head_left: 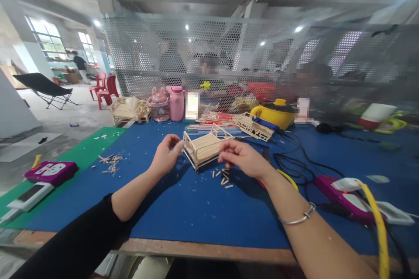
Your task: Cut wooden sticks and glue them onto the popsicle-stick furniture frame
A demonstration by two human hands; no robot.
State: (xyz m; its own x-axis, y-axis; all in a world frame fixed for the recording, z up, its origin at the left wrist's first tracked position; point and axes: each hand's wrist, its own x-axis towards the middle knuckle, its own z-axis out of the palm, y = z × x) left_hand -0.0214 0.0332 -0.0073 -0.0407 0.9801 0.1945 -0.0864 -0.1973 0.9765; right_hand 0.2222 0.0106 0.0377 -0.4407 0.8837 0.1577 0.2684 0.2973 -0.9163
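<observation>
Two offcut piles: one left (111, 163), one near-right of the middle model (206, 146). Three wooden stick models: far left (124, 111), middle, far right (257, 128). Left hand (173, 147) half open at middle model's left end, no grip; contact unclear. Middle model mid-worktop (203, 213), long axis roughly left-right, right end farther. Right hand (225, 153) loosely curled, half open, at its right end, contact unclear.
</observation>
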